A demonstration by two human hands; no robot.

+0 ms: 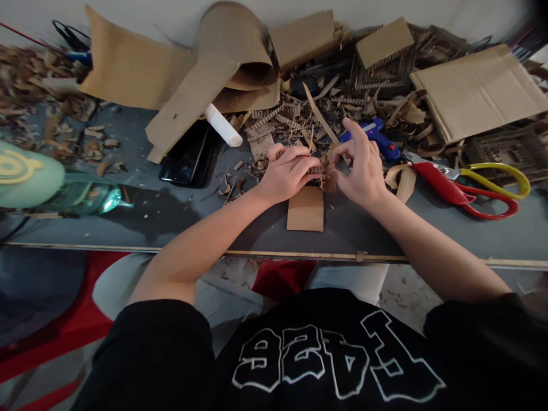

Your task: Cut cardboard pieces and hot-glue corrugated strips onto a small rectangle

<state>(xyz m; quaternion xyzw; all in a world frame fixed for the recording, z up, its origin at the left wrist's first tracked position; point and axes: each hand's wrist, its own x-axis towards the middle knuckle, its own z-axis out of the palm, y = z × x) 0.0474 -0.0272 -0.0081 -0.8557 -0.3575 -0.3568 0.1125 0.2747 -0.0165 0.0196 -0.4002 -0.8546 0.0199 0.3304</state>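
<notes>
Both hands meet over a small piece of corrugated cardboard (328, 181) in the middle of the table. My left hand (289, 174) has its fingers curled over the piece's left side, which they mostly hide. On the right side, my right hand (361, 165) pinches it between thumb and fingertip, one finger raised. Just below lies a flat cardboard rectangle (305, 209) on the table. Beyond the right hand rests a blue glue gun (373, 137). Farther right are scissors (475, 182) with red and yellow handles.
Cardboard scraps (278, 123) and shavings heap along the back. A cardboard roll (233, 43) and a large cardboard sheet (483, 91) stand there too. To the left are a black phone (188, 154), a white stick (223, 125) and a green bottle (81, 194). The table edge (274, 254) runs in front.
</notes>
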